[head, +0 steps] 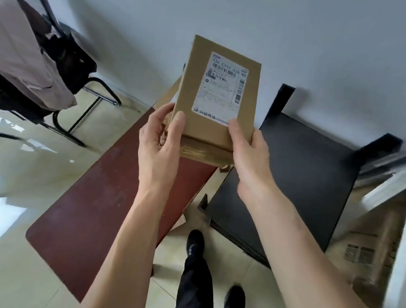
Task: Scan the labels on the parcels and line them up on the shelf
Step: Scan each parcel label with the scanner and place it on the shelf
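I hold a brown cardboard parcel (pixel 195 89) up in front of me with both hands. Its white shipping label (pixel 223 87) with barcodes faces me. My left hand (pixel 159 145) grips the parcel's lower left corner, thumb on the front face. My right hand (pixel 251 155) grips the lower right corner, thumb touching the label's bottom edge. Clear tape runs across the parcel's near end. Below and to the right stands a black shelf (pixel 293 181) with a bare top surface.
A reddish-brown table (pixel 110 195) lies below my left arm. A black chair (pixel 66 51) draped with a beige garment (pixel 17 46) stands at the left. Cardboard boxes (pixel 370 249) sit at the right behind a white frame. My feet stand on glossy tiles.
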